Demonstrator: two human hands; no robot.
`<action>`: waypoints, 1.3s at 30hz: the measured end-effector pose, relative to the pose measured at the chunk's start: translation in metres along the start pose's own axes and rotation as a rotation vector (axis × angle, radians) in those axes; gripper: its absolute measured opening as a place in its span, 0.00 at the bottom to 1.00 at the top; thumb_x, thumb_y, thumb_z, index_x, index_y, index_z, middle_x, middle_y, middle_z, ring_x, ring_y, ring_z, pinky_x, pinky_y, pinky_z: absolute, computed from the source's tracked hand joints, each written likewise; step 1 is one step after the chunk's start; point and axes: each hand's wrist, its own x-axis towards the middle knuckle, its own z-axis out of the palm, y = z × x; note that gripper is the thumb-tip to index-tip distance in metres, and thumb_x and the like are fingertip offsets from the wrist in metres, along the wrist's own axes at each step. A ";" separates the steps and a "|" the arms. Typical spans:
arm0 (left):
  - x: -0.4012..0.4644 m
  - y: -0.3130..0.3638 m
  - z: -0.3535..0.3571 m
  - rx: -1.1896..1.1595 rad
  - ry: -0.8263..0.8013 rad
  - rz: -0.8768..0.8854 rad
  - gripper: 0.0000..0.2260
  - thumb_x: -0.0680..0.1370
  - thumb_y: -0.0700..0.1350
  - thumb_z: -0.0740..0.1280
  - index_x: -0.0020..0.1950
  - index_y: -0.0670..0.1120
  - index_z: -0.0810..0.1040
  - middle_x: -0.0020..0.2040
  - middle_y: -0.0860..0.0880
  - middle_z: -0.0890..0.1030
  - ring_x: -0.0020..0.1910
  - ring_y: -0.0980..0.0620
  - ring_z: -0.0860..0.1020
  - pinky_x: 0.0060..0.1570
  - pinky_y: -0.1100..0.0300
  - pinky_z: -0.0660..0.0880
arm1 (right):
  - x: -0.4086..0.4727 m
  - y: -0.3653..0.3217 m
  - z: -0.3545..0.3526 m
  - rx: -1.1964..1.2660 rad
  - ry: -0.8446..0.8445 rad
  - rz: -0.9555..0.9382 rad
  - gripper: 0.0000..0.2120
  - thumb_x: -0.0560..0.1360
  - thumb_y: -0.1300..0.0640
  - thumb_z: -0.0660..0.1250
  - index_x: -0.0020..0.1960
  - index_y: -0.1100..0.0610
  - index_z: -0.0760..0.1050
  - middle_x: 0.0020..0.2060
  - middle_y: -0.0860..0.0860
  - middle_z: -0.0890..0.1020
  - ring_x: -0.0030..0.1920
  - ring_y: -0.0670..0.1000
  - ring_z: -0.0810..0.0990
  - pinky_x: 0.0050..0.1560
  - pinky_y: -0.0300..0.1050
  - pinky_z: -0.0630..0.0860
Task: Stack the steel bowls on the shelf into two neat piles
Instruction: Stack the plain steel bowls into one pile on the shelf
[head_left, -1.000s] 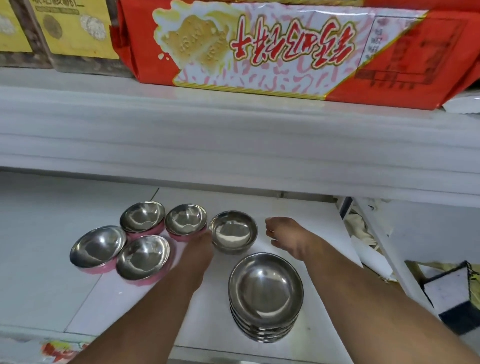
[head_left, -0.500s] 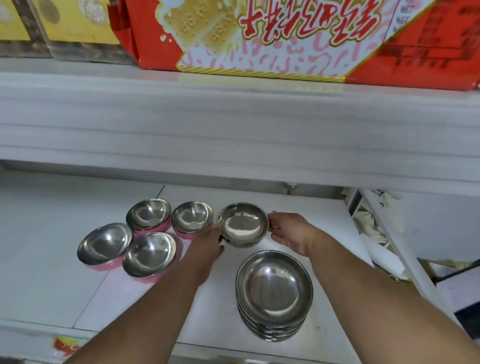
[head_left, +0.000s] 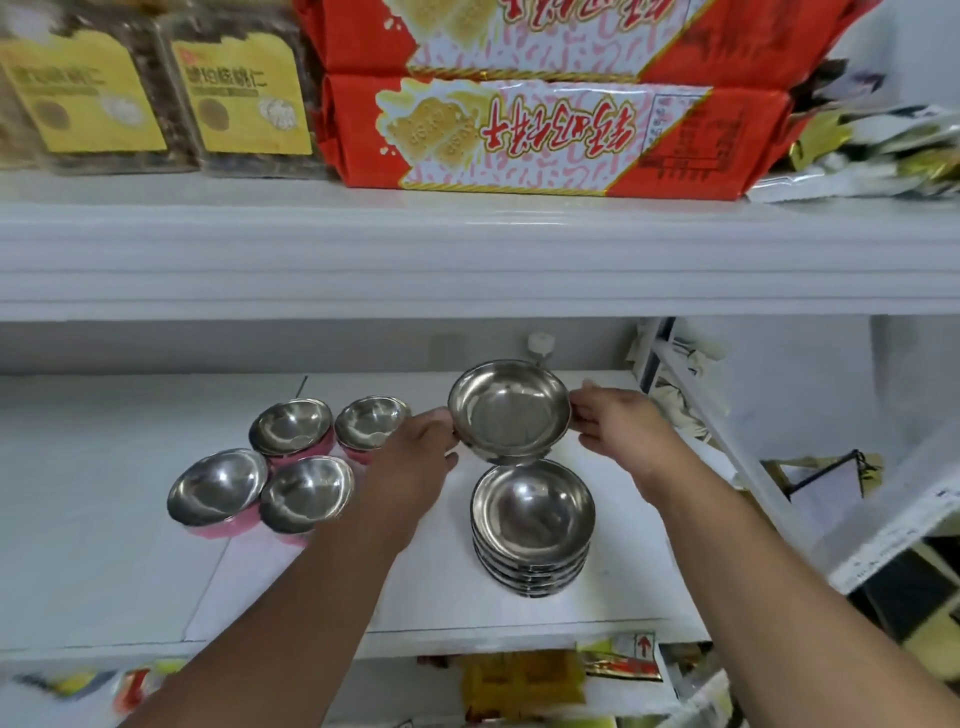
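A plain steel bowl (head_left: 509, 410) hangs in the air, tilted toward me, just above and behind a pile of several steel bowls (head_left: 532, 525) on the white shelf (head_left: 613, 587). My left hand (head_left: 415, 462) grips its left rim and my right hand (head_left: 618, 431) grips its right rim. To the left, several smaller steel bowls with pink outsides stand singly in a cluster: two at the back (head_left: 291, 426) (head_left: 370, 422) and two at the front (head_left: 218, 486) (head_left: 307, 493).
The upper shelf edge (head_left: 467, 260) overhangs closely, carrying red biscuit packs (head_left: 550, 130) and yellow-labelled boxes (head_left: 244, 93). A small white bottle top (head_left: 540, 345) stands at the back wall. A white rack (head_left: 701, 415) with packets borders the right side. Packets lie below the shelf front.
Both hands closed on the lone plain bowl and lifted it off the shelf, bringing it up and toward the pile. My view tilted upward, showing more of the upper shelf.
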 end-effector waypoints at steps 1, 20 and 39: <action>-0.007 -0.001 0.001 0.005 -0.010 0.002 0.14 0.83 0.44 0.58 0.51 0.52 0.84 0.56 0.50 0.85 0.59 0.56 0.81 0.63 0.57 0.75 | -0.011 0.000 -0.003 -0.011 0.011 -0.006 0.19 0.81 0.47 0.61 0.47 0.56 0.87 0.47 0.52 0.89 0.57 0.56 0.84 0.65 0.60 0.77; -0.054 -0.045 0.008 0.362 -0.093 -0.115 0.15 0.83 0.49 0.55 0.50 0.45 0.79 0.47 0.50 0.77 0.48 0.51 0.73 0.53 0.52 0.72 | -0.092 0.051 0.000 -0.206 0.054 0.081 0.23 0.84 0.48 0.55 0.50 0.65 0.80 0.51 0.61 0.84 0.54 0.56 0.81 0.49 0.47 0.70; -0.076 -0.035 -0.001 0.568 -0.071 -0.034 0.25 0.84 0.51 0.59 0.81 0.51 0.59 0.79 0.49 0.64 0.78 0.51 0.62 0.72 0.56 0.60 | -0.139 0.038 0.004 -0.475 0.055 -0.222 0.22 0.84 0.46 0.57 0.76 0.51 0.68 0.72 0.47 0.74 0.63 0.43 0.72 0.59 0.35 0.65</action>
